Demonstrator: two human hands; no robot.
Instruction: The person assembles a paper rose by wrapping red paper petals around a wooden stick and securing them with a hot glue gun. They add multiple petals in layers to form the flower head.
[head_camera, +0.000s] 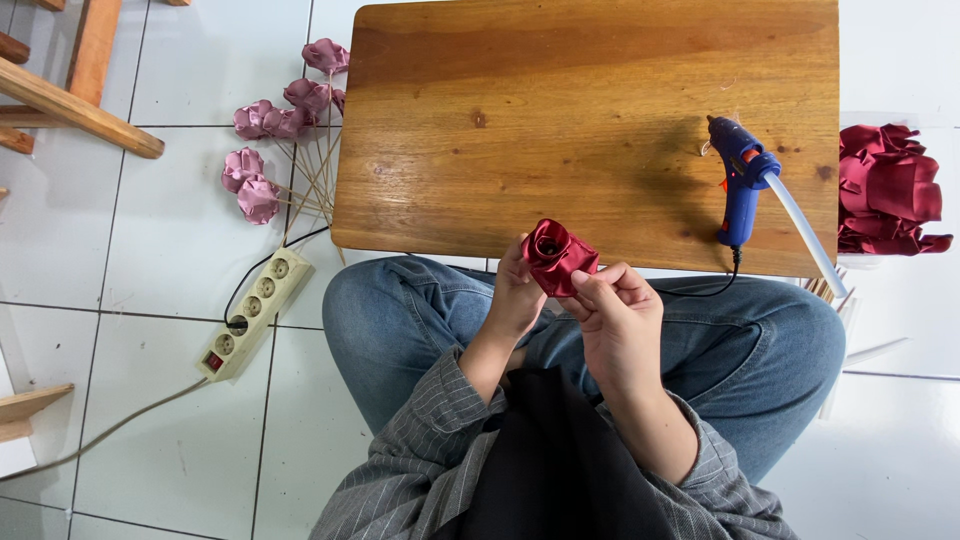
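A dark red ribbon rose (556, 254) is held over my lap, just in front of the near edge of a low wooden table (560, 110). My left hand (516, 296) cups it from the left and below. My right hand (618, 314) pinches its lower right petals with thumb and fingers. A blue glue gun (741, 178) with a clear glue stick lies on the table's right side, its cord running off the near edge.
Several pink ribbon roses on thin sticks (275, 140) lie on the white tile floor left of the table. A beige power strip (254, 314) sits near my left knee. A pile of dark red ribbon pieces (888, 190) lies at right. Wooden slats (70, 90) are at top left.
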